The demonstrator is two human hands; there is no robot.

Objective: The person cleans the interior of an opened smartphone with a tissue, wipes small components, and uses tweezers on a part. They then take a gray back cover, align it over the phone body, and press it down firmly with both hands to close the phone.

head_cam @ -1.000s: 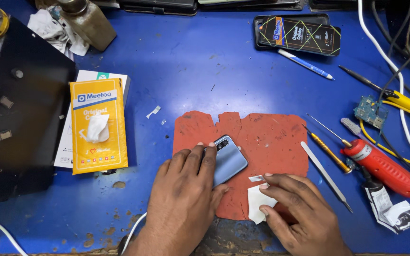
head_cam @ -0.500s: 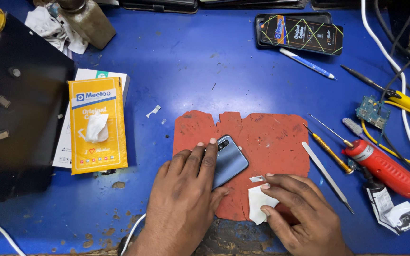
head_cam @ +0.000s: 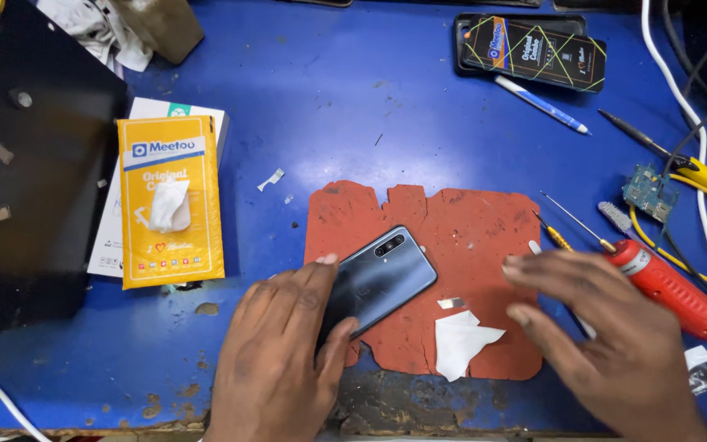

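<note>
Head view: lying back-up on the red mat, grey-blue phone, long axis running diagonally from lower left to upper right, camera end pointing up-right. Pressing flat on its lower-left end, left hand, fingers spread, not gripping. Hovering open and empty to the right, right hand, apart from the phone, nearer the white tissue and red screwdriver.

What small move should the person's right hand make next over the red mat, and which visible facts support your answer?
Probably a short reach to the right onto the red-handled tool. The right hand hovers open and empty above the red mat, its fingers close to the tools at the mat's edge, while the left hand pins the phone back-up on the mat. This is a judgement only.
</note>
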